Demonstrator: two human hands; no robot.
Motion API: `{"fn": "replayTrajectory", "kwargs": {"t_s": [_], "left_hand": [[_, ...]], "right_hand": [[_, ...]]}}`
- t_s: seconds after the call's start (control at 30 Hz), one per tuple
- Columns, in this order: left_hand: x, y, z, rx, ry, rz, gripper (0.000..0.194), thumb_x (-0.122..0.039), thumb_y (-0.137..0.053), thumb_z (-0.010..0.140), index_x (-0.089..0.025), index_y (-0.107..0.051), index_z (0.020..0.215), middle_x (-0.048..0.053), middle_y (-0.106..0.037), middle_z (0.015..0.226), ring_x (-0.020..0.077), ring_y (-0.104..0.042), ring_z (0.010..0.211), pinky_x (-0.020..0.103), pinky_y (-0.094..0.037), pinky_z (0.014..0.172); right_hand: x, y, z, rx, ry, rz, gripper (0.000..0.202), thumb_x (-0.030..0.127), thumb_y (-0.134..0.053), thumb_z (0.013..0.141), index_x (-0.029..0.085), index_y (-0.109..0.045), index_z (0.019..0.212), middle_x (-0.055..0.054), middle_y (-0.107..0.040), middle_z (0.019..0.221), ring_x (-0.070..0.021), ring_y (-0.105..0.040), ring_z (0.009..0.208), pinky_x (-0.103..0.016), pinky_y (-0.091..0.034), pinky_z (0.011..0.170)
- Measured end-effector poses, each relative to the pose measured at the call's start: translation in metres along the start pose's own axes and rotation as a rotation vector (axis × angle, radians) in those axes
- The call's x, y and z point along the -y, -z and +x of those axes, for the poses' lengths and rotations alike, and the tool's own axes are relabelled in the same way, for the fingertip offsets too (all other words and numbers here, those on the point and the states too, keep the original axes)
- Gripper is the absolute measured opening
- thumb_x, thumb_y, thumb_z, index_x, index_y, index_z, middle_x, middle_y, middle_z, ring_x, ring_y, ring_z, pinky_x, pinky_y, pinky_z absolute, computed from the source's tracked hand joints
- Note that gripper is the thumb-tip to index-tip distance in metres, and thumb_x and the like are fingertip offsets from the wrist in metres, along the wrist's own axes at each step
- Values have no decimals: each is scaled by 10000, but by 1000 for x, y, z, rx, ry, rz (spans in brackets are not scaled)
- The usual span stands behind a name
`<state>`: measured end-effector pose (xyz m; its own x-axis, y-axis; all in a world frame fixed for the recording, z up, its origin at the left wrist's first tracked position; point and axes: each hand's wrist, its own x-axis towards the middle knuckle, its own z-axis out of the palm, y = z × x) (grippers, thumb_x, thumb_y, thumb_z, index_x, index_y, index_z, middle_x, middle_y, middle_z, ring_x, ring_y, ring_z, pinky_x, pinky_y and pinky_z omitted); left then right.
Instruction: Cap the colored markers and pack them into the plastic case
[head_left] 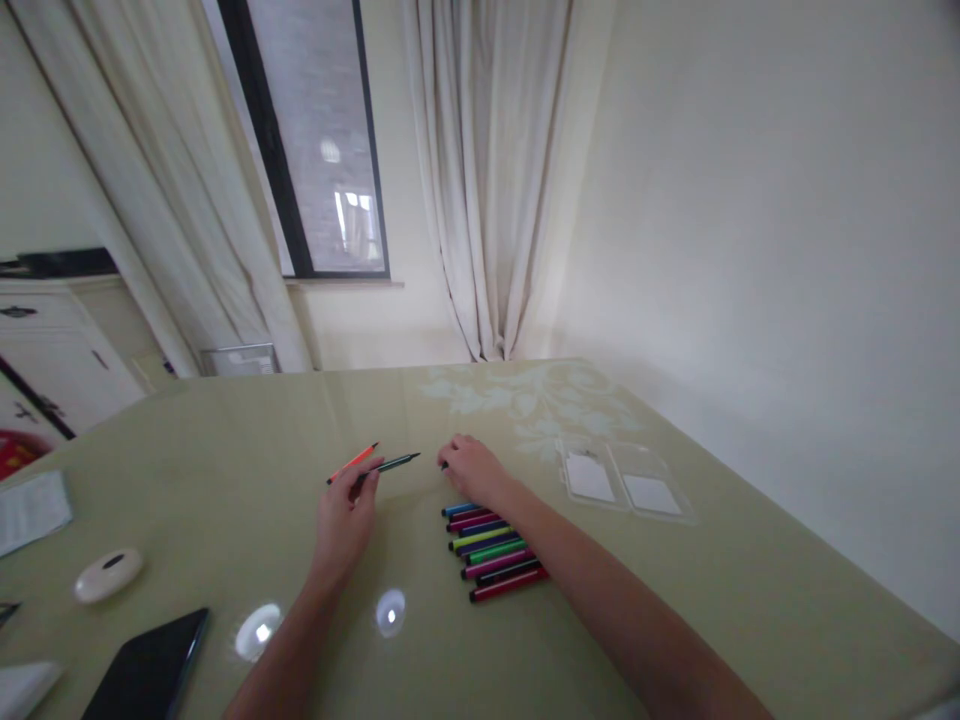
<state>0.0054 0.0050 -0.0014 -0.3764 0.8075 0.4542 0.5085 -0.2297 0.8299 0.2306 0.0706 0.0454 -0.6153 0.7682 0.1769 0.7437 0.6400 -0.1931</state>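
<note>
My left hand [349, 505] is closed around a dark green felt-tip pen [397, 463], its narrow tip pointing right. Just beyond those fingers is an orange felt-tip pen [354, 462], slanting up to the right; whether the hand touches it I cannot tell. My right hand [472, 468] is closed a short way to the right of the green pen's tip. At its fingertips shows a small dark end, looking like a pen cap [444, 465]. Below the right hand lies a row of several coloured felt-tip pens [491, 550], their right ends partly hidden by my right forearm.
An opened clear plastic case [616, 482] with white inserts lies to the right. At the left are a black tablet-like device [150, 665], a white oval object [109, 576] and a paper sheet [34, 510]. A wall [787, 300] runs along the table's right edge.
</note>
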Motion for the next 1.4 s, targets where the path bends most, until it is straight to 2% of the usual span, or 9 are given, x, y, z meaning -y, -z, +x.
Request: {"fn": "replayTrajectory", "kwargs": {"t_s": [0.1,0.17,0.27,0.33,0.47,0.63,0.77,1.0,1.4], "left_hand": [[-12,-5,-7,13,22,-100,393,-498,-637,878,-198,-759,1101,92,-784,1018,239,-727,858,375,-581,803],[-22,-10,-14,48,57,-184,386,-495,-684,860,-191,-745,1090,88,-782,997,237,-736,883,365,-586,819],[-35,-17,-24,159,115,-263,394,-505,-738,830,-186,-744,1061,76,-786,931,228,-741,849,335,-594,776],[-42,-20,-29,236,152,-300,409,-512,-763,814,-187,-757,1064,81,-798,950,234,-749,876,338,-601,803],[-54,-21,-36,318,219,-374,433,-523,-773,814,-200,-774,1102,94,-809,1033,256,-756,1000,364,-600,924],[-67,-18,-43,364,219,-404,406,-519,-757,838,-212,-777,1103,91,-810,1049,252,-759,1019,358,-604,948],[-71,-19,-48,418,197,-407,363,-497,-744,861,-216,-779,1089,90,-807,1068,246,-764,1000,348,-617,923],[-69,-21,-49,447,204,-435,340,-479,-738,875,-216,-770,1088,80,-810,1046,244,-764,1005,347,-618,923],[-74,-21,-48,439,208,-429,351,-493,-733,862,-210,-770,1067,84,-812,1035,256,-763,994,368,-614,919]], "right_hand": [[-15,10,-39,-199,-2,240,182,117,-632,945,181,-706,1098,-97,-631,1136,-205,-633,1042,-342,-509,982],[-27,12,-70,-300,-32,474,135,159,-681,920,188,-713,1047,-72,-625,1087,-183,-655,945,-320,-546,901],[-45,8,-108,-472,-147,689,59,229,-704,902,205,-736,946,-46,-656,965,-191,-671,853,-325,-567,793],[-52,5,-119,-514,-217,763,83,288,-736,883,208,-749,902,-44,-690,903,-206,-680,827,-341,-568,772],[-49,6,-118,-504,-226,946,155,352,-736,894,217,-787,952,-57,-748,924,-220,-705,856,-350,-571,783],[-38,13,-118,-484,-183,1101,141,319,-780,855,240,-802,969,-45,-759,954,-206,-719,869,-333,-598,802],[-35,16,-123,-519,-173,1099,125,294,-788,851,252,-809,966,-46,-761,974,-205,-721,910,-336,-604,847],[-33,14,-122,-488,-167,1125,115,285,-809,842,263,-816,955,-46,-758,987,-207,-723,927,-340,-604,865],[-32,12,-123,-502,-176,1109,139,354,-802,860,256,-808,959,-49,-750,976,-212,-717,910,-350,-610,841]]}}
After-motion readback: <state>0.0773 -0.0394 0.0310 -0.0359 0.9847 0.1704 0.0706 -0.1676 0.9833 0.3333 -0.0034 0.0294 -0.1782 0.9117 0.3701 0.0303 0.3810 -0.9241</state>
